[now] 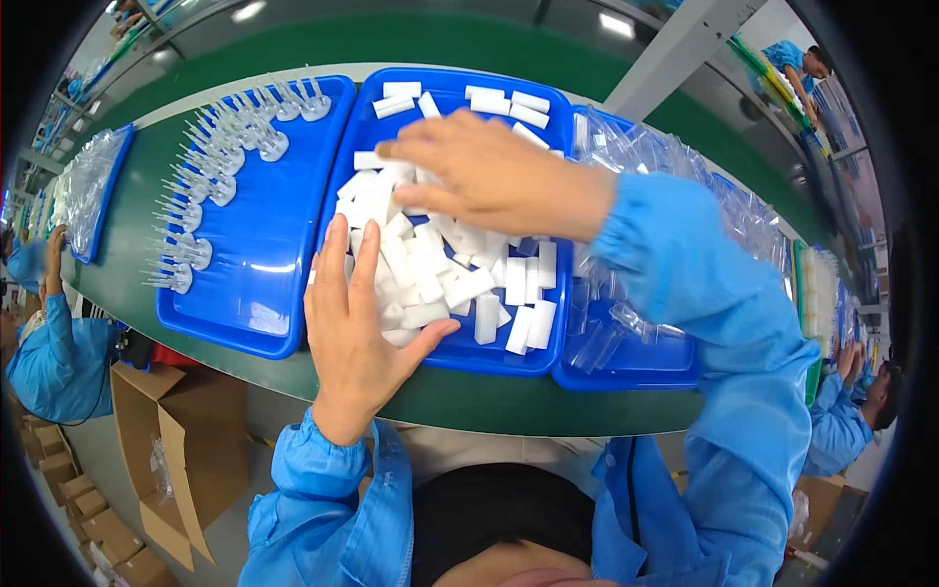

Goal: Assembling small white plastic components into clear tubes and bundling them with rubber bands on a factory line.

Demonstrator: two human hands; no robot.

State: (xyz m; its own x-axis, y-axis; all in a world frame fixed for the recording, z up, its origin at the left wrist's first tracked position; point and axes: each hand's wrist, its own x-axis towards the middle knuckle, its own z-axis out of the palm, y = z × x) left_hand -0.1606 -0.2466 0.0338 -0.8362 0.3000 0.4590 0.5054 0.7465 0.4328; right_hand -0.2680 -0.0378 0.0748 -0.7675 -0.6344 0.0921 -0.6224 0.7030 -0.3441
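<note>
A heap of short white foam blocks (427, 256) fills much of the middle blue tray (509, 364). At the heap's left edge my left hand (354, 323) rests with fingers stretched and thumb spread, its palm toward the blocks. My right hand (479, 171) reaches across the heap from the right, fingers extended toward the left and held apart from the thumb. It hides the blocks directly beneath it. No block shows clearly gripped in either hand. Several more blocks lie scattered along the tray's far side and at its right.
A blue tray (274, 284) at left holds clear plastic pieces with thin upright prongs (220, 161). Another blue tray (626, 377) at right holds clear plastic tubes (675, 176). An open cardboard box (196, 450) stands below the table's left. Co-workers in blue sit at both sides.
</note>
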